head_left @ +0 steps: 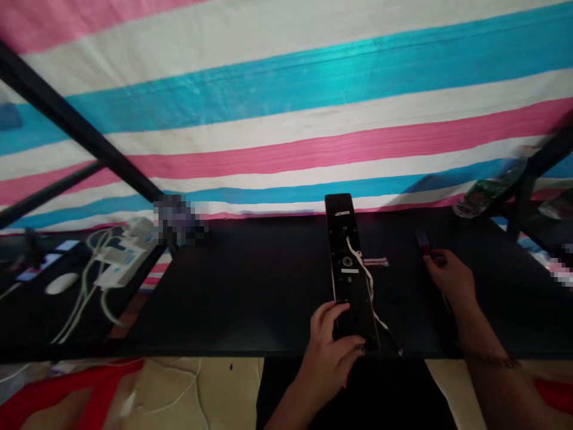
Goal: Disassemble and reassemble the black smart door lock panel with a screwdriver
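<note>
A long black panel (351,298), which looks like a door lock's back plate, lies lengthwise on the black table. A white cable runs out of its face and down its right side to a dark plug end (396,345). My left hand (329,340) grips the panel's near end, fingers on the left edge and thumb at the bottom. To the right, my right hand (450,278) is closed around what looks like a screwdriver (421,242) with a dark and red handle, close to the tabletop. Small slim pieces (376,262) lie beside the panel.
A plastic bottle (477,197) lies tilted at the back right. On the left stand a white power strip (119,266) with tangled cables, a white mouse (61,283) and a phone (40,267). A striped tarp (286,143) hangs behind the table (242,286), between black frame bars.
</note>
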Motion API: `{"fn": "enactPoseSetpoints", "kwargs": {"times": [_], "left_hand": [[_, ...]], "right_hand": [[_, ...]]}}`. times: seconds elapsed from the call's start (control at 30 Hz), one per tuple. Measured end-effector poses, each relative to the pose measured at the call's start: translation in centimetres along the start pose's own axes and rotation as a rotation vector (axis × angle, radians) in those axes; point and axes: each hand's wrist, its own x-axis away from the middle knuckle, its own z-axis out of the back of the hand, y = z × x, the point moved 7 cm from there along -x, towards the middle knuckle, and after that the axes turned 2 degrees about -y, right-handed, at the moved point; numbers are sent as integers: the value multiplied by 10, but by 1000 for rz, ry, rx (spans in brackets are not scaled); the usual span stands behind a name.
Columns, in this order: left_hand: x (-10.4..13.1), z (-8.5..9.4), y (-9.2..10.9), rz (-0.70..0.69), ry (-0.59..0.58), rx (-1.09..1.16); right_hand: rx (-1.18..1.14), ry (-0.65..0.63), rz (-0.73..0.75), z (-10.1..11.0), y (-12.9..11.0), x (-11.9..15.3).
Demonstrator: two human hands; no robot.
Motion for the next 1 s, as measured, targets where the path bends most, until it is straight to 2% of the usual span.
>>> {"fn": "enactPoseSetpoints", "kwargs": {"times": [0.23, 0.4, 0.6, 0.8, 0.9, 1.0], "left_hand": [[-1, 6, 8, 5, -37, -34], [1, 5, 7, 0, -21, -53], [7, 2, 2, 17, 135, -97], [14, 2, 2, 90, 324, -59], [16, 2, 4, 93, 376, -57], [15, 0, 5, 92, 378, -80]], "right_hand": [[-10, -28, 6, -3, 2, -1], [1, -42, -12, -4, 3, -1], [12, -18, 5, -5, 4, -2], [4, 14, 27, 6, -17, 6], [0, 41, 54, 9, -21, 7], [3, 45, 45, 10, -20, 8]]}}
